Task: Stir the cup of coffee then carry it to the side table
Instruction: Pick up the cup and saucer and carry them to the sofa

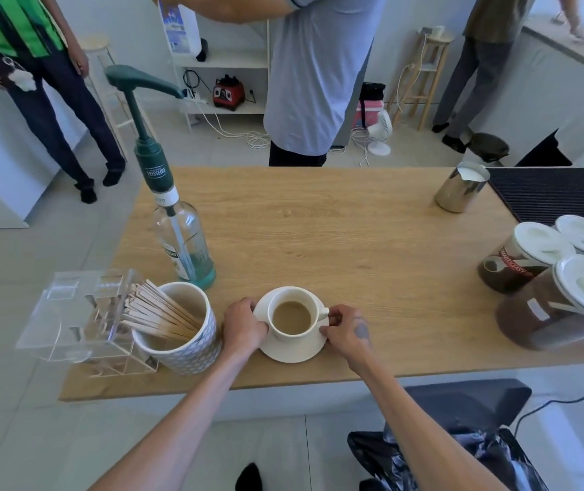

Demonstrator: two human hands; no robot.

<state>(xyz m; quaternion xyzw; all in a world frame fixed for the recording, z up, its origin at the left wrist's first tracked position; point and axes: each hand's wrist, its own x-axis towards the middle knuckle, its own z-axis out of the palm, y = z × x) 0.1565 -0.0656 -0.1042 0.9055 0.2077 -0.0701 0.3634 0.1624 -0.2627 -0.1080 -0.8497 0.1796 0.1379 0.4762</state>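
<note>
A white cup (pixel 292 315) of milky coffee stands on a white saucer (pixel 292 350) near the front edge of the wooden table (pixel 354 242). My left hand (pixel 242 327) grips the saucer's left rim, thumb against the cup's side. My right hand (pixel 349 331) holds the saucer's right rim, its fingers at the cup's handle. A patterned mug (pixel 184 349) full of wooden stir sticks (pixel 158 315) stands just left of my left hand. No stick is in the cup.
A syrup bottle with a green pump (pixel 184 239) stands behind the mug, and a clear acrylic holder (pixel 78 320) at the table's left corner. A steel milk jug (pixel 462 187), a black mat and lidded coffee jars (pixel 549 288) lie right. Three people stand beyond the table.
</note>
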